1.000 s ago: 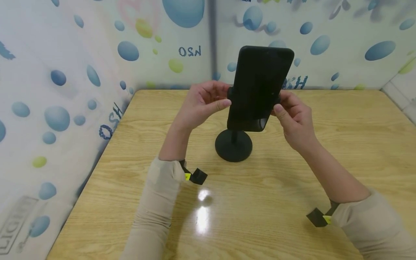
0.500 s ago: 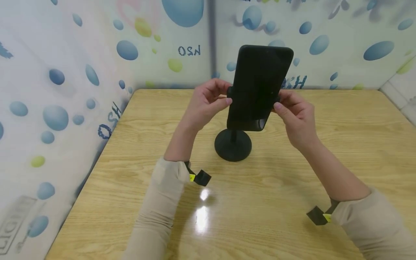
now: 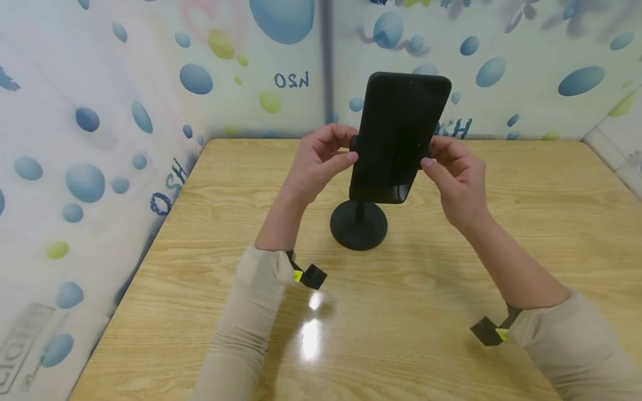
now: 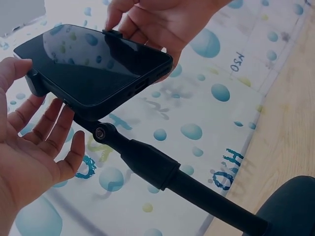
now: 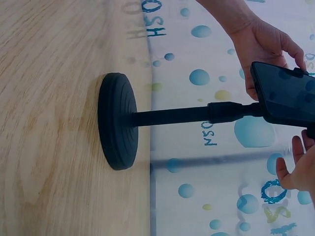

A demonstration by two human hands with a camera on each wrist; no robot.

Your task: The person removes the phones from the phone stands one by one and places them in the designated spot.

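A black smartphone (image 3: 403, 133) sits tilted in the clamp of a black phone stand (image 3: 358, 225), screen facing me. My left hand (image 3: 323, 161) pinches the clamp's left side arm (image 4: 37, 82), thumb in front at the phone's edge and fingers behind. On the opposite side my right hand (image 3: 458, 181) pinches the other clamp arm (image 4: 113, 33) between thumb and forefinger. In the left wrist view the stand's pole (image 4: 216, 201) runs from a pivot joint below the phone. The round base (image 5: 118, 122) stands on the table, as the right wrist view shows. The phone's back is hidden.
The wooden table (image 3: 401, 323) meets a wall (image 3: 241, 61) printed with blue and green droplets behind the stand. A second printed wall (image 3: 45, 145) borders the left side. Small black boxes (image 3: 314, 277) are strapped at both wrists.
My left hand and forearm have shifted slightly to the right, still at the clamp arm. My right hand, the phone and the stand have hardly moved.
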